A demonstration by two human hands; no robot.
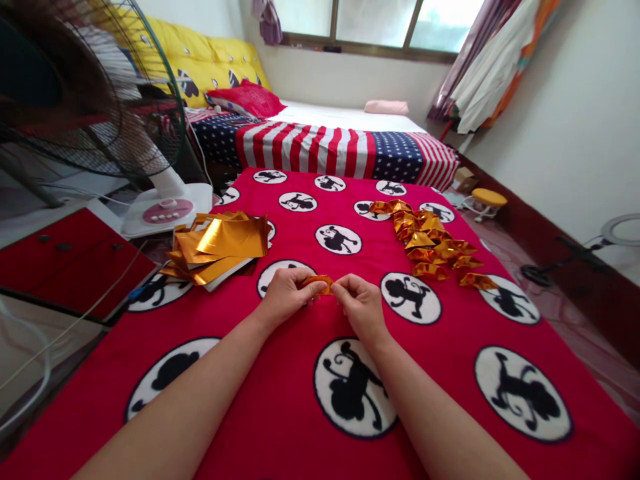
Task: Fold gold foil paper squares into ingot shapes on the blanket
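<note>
Just above the middle of a red cloth (280, 373) with black-and-white figures, a small folded piece of gold foil paper (324, 285) is held between both hands. My left hand (290, 291) pinches its left end between thumb and fingers. The fingertips of my right hand (359, 300) are closed on its right end. To the left lies an uneven stack of flat gold foil sheets (233, 239). Several folded gold foil pieces (423, 239) sit grouped at the right, beyond my right hand.
A fan (167, 193) stands at the left beside a red cabinet (70, 257). Behind the cloth is a bed with a striped and starred cover (310, 148) and a red pillow (247, 100). A yellow stool (489, 197) stands on the floor at the right.
</note>
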